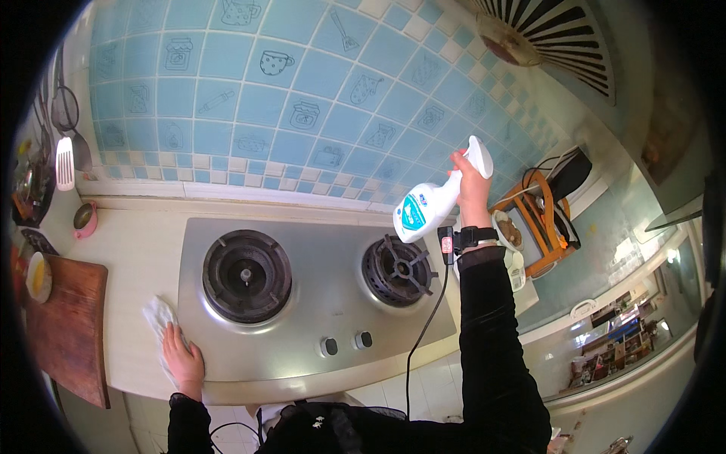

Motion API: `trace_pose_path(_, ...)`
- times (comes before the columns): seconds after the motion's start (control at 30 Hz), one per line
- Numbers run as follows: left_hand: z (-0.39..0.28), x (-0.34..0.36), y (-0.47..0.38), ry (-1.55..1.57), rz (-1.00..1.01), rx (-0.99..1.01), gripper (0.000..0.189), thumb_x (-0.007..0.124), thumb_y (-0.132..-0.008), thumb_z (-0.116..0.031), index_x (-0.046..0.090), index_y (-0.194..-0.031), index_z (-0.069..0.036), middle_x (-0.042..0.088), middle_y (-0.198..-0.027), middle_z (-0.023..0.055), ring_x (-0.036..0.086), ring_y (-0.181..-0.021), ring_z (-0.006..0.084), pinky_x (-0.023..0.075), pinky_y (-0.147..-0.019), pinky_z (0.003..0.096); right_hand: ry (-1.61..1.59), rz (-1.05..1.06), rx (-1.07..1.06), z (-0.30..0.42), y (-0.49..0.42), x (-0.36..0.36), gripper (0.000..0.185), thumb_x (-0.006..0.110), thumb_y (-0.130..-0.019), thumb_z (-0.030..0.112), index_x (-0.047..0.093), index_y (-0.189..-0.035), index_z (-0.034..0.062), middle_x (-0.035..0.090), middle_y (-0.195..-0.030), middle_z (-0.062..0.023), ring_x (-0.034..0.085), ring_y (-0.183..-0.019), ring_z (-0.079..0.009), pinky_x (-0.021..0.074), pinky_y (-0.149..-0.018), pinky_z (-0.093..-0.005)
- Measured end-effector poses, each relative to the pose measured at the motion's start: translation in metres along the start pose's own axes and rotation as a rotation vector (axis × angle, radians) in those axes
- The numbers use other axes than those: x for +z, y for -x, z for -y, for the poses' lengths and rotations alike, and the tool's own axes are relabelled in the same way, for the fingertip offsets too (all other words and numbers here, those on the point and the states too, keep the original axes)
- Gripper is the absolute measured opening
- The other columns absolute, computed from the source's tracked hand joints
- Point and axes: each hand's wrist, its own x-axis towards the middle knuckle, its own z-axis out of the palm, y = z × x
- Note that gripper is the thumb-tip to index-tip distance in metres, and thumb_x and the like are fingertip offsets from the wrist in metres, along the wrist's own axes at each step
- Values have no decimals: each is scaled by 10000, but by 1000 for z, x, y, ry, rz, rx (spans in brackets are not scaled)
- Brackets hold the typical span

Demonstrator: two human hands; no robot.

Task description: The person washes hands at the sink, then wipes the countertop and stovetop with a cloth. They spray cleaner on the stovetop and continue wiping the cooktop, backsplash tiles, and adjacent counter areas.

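Observation:
My right hand (475,193) grips a white trigger spray bottle (424,211) by its neck. The bottle bears a teal label and tilts with its base to the lower left, above the right side of the stove. A stainless steel two-burner gas stove (320,272) lies in front of me. My left hand (182,357) presses a white cloth (160,315) down at the stove's left front corner, where it meets the countertop. The left burner (247,276) shows no separate pot support, while a pronged one sits on the right burner (400,267).
A wooden cutting board (71,329) and a pink cup (85,220) lie left of the stove. Utensils, including a slotted turner (65,164), hang above them. Blue tiles (261,102) cover the back wall. A wooden rack (536,227) stands at right, under a range hood (544,40).

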Motion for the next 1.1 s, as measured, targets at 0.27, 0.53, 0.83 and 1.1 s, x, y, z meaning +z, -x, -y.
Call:
trace_pose_path(0.27,-3,-4,1,60,-11,-31,573,572,-792,-107,457,-1339,17,404,-1472,208,353,-1365,397,257,-1152,496,-106,5,-192,57,-5,58,327,740,-795,75,615,-1093,31,632,-964,-59,618,-789,-165,542,-627,-323)
trace_pose_path(0.53,-2,-6,2,84,-26,-26,564,599,-773,-122,474,-1304,22,416,-1456,209,359,-1361,394,262,-1147,506,-83,82,-287,113,27,117,207,752,-781,84,661,-951,9,668,-859,-39,630,-770,-129,513,-680,-287)
trace_pose_path(0.83,2,-3,4,107,-51,5,576,617,-770,-145,484,-1301,33,426,-1439,222,366,-1355,397,266,-1142,511,-154,214,-328,148,80,167,190,757,-784,96,661,-928,17,669,-854,-31,631,-775,-125,505,-705,-289)
trace_pose_path(1.1,9,3,6,125,-55,19,573,615,-789,-179,486,-1306,30,421,-1444,224,368,-1356,387,268,-1142,506,-17,407,-220,151,134,180,286,735,-786,68,641,-1047,1,655,-864,-47,634,-736,-123,501,-617,-265)
